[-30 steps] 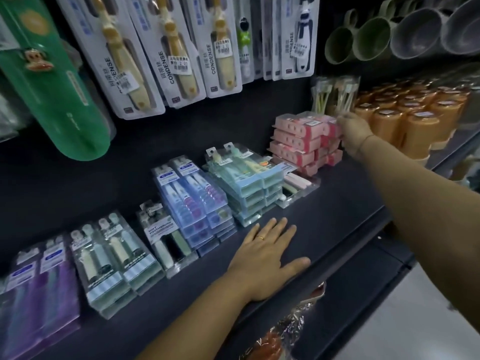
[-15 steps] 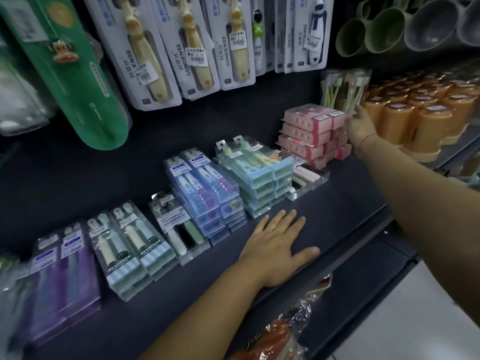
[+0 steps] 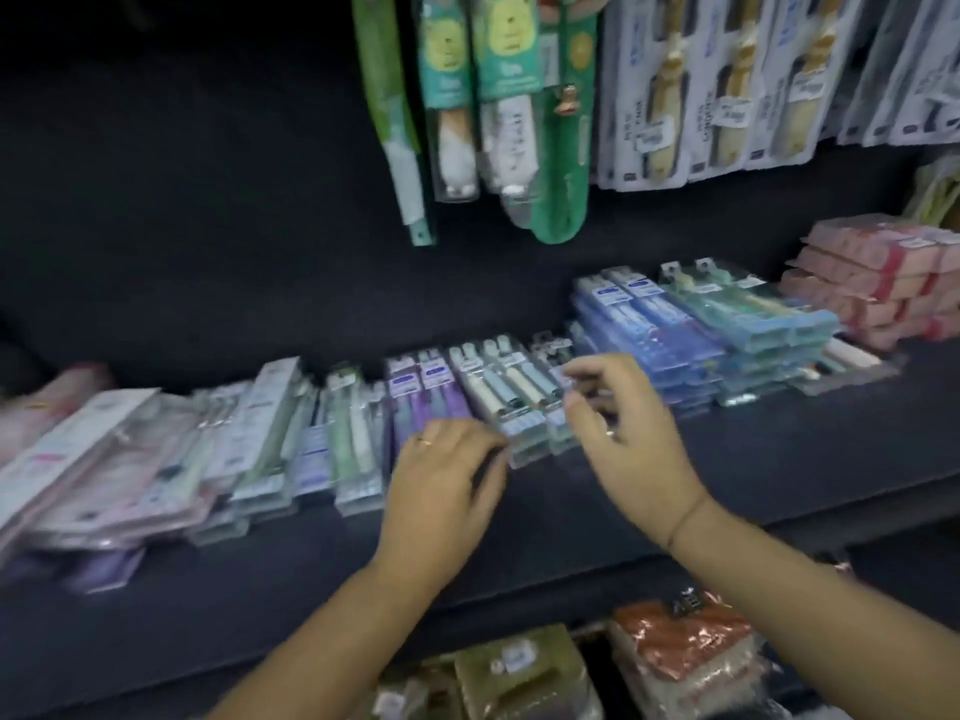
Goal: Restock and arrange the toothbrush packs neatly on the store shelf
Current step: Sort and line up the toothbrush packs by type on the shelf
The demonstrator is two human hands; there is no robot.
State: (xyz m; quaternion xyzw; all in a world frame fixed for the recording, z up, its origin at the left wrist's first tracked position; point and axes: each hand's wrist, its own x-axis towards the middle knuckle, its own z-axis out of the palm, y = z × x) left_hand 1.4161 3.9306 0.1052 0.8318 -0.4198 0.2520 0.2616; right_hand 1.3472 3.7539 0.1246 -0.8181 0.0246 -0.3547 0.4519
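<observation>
Toothbrush packs lie in rows on the black shelf (image 3: 753,459). My left hand (image 3: 447,475) rests on the front end of the purple packs (image 3: 415,392), its fingertips near the cream and mint packs (image 3: 504,387). Just right of those packs my right hand (image 3: 623,433) hovers with loosely curled fingers above a dark pack that it mostly hides; nothing plainly sits in its fingers. Further right stand a blue stack (image 3: 639,324), a teal stack (image 3: 748,309) and a pink stack (image 3: 883,283). The view is motion-blurred.
Pale green and white packs (image 3: 348,433) and a slanted pile of pinkish packs (image 3: 104,459) fill the left of the shelf. Carded toothbrushes (image 3: 675,85) and green packs (image 3: 561,148) hang above. Bagged goods (image 3: 685,652) sit on the shelf below.
The view swung left. My right hand left the pink stack and came over beside the cream packs. My left hand moved from the bare shelf front onto the purple packs.
</observation>
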